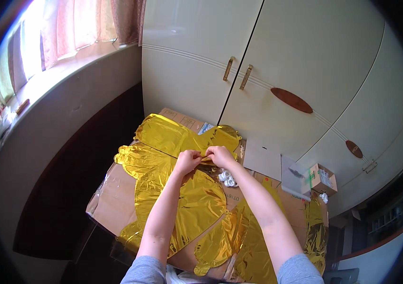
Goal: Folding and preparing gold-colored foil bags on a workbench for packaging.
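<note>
We hold both bare hands close together, almost touching, above the far half of a cardboard surface (114, 194). The left hand (189, 160) and the right hand (218, 155) have bent fingers, and both seem to pinch a small fold of gold foil (166, 135) between thumb and fingers. Neither hand looks released. To which of the foil pieces this fold belongs, we cannot tell, because the fingers cover it.

We think the fingertips are used because the foil is thin and slippery, and two pinches so near each other give finer control. The other foil pieces lie flat, some overlapping, to the left, below and to the right of our hands; perhaps they are spread so for being reached easily.

Just beside our right forearm is a bundle of white material (228, 178), and its exact kind is not clear. Farther right lie a pale flat board (263, 158) and a small open box (323, 180). Behind stands a cream cabinet (315, 52), which limits the room on the far side. Our forearms cross over the foil and hide parts of it. At left we see curtains (76, 23).
</note>
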